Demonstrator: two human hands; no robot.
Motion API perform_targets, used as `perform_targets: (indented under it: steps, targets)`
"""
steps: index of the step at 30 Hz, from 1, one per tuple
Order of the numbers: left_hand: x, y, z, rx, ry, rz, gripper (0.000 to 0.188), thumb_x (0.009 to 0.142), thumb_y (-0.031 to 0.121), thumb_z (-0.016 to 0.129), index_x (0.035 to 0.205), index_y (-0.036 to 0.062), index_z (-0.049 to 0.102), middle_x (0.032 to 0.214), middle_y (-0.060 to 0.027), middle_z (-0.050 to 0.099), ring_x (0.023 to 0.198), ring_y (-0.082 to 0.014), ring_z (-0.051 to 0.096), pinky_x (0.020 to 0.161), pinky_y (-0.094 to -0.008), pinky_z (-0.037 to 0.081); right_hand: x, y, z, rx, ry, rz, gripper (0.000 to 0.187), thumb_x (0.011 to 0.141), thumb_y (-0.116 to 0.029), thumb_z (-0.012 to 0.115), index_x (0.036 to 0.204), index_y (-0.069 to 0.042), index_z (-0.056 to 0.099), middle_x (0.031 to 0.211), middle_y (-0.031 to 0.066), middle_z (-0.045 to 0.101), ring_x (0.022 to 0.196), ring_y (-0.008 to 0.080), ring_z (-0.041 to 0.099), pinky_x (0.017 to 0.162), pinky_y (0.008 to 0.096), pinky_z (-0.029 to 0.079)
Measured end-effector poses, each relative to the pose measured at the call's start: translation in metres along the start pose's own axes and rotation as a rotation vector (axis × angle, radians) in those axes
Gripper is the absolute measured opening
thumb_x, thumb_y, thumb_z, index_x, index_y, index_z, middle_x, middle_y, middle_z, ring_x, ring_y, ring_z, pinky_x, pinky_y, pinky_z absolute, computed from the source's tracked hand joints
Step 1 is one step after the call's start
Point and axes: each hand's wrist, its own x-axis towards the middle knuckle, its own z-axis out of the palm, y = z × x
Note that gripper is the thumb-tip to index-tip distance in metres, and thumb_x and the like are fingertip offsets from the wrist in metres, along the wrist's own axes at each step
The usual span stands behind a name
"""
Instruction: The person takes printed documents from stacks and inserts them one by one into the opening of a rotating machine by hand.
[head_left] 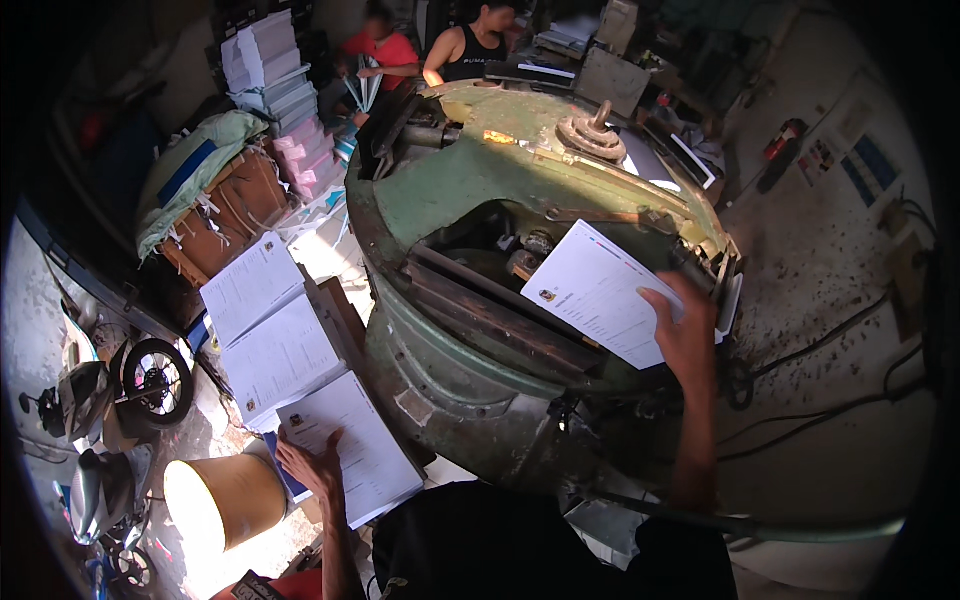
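Observation:
My right hand [690, 325] grips a stack of printed sheets [595, 295] by its right side, thumb on top, and its other fingers are partly hidden. These sheets are tilted over the opening of a large green metal machine [440, 200]. My left hand [315, 465] lies palm down on the left part of another printed stack [365, 450], with thumb and fingers apart. That stack sits at the near end of a row, beside more printed stacks [280, 350] and left of the machine. A strip of dark blue [290, 470] shows beneath my left hand.
A cream bucket [225, 500] stands at the lower left, near parked motorcycles [155, 385]. Tall paper piles [265, 60] and a cloth-covered brown bundle [225, 205] rise behind the stacks. Two people [470, 45] are beyond the machine. Cables [820, 410] run along the right side.

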Motion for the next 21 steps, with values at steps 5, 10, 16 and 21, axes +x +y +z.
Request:
perform_targets:
  steps: [5,10,16,21]
  targets:
    - [-0.007,-0.011,0.009,-0.023,0.027,-0.088,0.101,0.06,0.046,0.092,0.139,0.0049,0.044,0.13,-0.0153,0.057,0.123,-0.0365,0.049,0.098,-0.0523,0.034,0.004,0.001,0.012,0.042,-0.046,-0.046,0.016,0.087,-0.008,0.07,0.099,0.002,0.067,0.09,0.0202,0.069,0.084,0.0396,0.064,0.075,0.0437,0.049]
    - [-0.004,-0.011,0.012,-0.062,0.02,-0.093,0.097,0.066,0.047,0.089,0.141,0.005,0.043,0.132,-0.0185,0.056,0.124,-0.0373,0.05,0.1,-0.0534,0.034,0.006,0.001,0.015,0.037,-0.154,-0.052,0.015,0.085,-0.009,0.072,0.096,0.001,0.068,0.089,0.019,0.069,0.082,0.0384,0.064,0.077,0.0422,0.049]
    - [-0.003,-0.011,0.011,-0.075,0.016,-0.08,0.097,0.068,0.048,0.088,0.141,0.0025,0.042,0.131,-0.0219,0.055,0.125,-0.0389,0.049,0.103,-0.055,0.034,-0.002,0.008,0.024,-0.085,-0.179,-0.134,0.016,0.082,-0.013,0.075,0.093,-0.003,0.074,0.087,0.0155,0.071,0.082,0.0343,0.065,0.079,0.0413,0.049]
    - [-0.002,-0.012,0.009,-0.136,0.025,-0.037,0.096,0.069,0.045,0.088,0.14,-0.0002,0.042,0.128,-0.0252,0.055,0.122,-0.0403,0.05,0.102,-0.0536,0.037,-0.02,0.035,0.033,-0.115,-0.335,0.025,0.021,0.081,-0.015,0.077,0.097,-0.002,0.075,0.092,0.0182,0.073,0.086,0.0353,0.069,0.077,0.0417,0.052]
